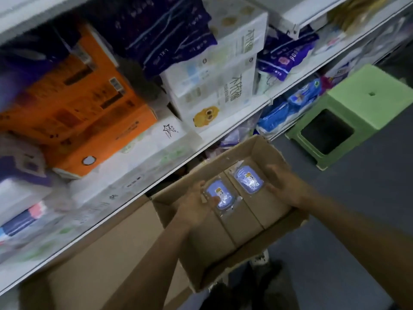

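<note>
left hand (196, 202) grips the left blue-lidded pack (220, 194) and right hand (288, 186) holds the right blue-lidded pack (249, 180), both inside the open cardboard box (257, 146); lid labels too blurred to read. far left, the shelf (223, 135) holds an orange carton (89, 104), white packs (214, 86) with chinese print and purple bags (169, 30) marked "l xl". green stool (357, 97) far right on the grey-blue floor (357, 220).

In the open carton (223, 260), at its far end, two side by side: left pack (220, 194) in the left hand (194, 206), right pack (249, 179) in the right hand (283, 186). Left of the carton, the shelf (156, 184) (loaded with goods); farther right, a stool (357, 101)
</note>
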A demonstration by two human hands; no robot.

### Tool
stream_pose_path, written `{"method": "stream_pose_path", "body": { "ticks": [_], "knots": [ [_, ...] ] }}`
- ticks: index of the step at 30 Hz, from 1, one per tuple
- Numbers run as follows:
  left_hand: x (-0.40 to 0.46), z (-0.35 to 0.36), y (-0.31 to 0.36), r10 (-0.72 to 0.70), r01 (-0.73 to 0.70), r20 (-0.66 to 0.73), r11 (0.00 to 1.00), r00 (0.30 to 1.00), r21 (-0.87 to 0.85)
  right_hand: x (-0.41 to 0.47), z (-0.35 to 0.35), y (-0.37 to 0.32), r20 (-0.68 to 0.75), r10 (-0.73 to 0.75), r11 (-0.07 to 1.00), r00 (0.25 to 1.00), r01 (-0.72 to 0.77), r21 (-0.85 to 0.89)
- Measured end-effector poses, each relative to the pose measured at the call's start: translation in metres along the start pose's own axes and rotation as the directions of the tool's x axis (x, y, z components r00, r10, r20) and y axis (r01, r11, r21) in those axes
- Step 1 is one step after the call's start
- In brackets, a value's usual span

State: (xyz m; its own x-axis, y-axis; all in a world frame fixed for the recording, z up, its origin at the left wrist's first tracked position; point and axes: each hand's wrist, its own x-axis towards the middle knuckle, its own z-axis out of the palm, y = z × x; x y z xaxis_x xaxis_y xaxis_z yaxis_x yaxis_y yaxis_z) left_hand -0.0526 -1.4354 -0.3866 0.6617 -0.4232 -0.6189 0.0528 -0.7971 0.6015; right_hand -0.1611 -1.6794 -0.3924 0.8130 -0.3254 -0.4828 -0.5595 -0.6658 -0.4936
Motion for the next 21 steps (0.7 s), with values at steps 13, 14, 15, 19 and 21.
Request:
{"method": "stream_pose_path", "body": {
  "ticks": [13,14,15,19,21],
  "knots": [
    [0.174,0.131,-0.083,-0.355,0.349,-0.045,0.932,0.934,-0.102,0.189,0.128,0.106,0.273,0.002,0.956,0.962,0.078,-0.282],
    [0.182,0.139,-0.090,-0.328,0.329,-0.042,0.944,0.944,0.020,0.198,0.134,0.108,0.252,0.013,0.949,0.968,0.068,-0.308],
    [0.187,0.143,-0.091,-0.292,0.295,-0.042,0.938,0.955,0.179,0.206,0.142,0.111,0.235,0.032,0.928,0.971,0.058,-0.367],
    [0.221,0.155,-0.116,0.247,-0.204,0.110,0.397,0.963,0.895,0.220,0.167,0.114,0.182,0.093,0.943,0.979,-0.028,-0.333],
    [0.245,0.161,-0.133,0.334,-0.320,0.267,0.116,0.904,0.940,0.222,0.181,0.117,0.053,0.111,0.948,0.992,-0.089,-0.307]
  ]
}}
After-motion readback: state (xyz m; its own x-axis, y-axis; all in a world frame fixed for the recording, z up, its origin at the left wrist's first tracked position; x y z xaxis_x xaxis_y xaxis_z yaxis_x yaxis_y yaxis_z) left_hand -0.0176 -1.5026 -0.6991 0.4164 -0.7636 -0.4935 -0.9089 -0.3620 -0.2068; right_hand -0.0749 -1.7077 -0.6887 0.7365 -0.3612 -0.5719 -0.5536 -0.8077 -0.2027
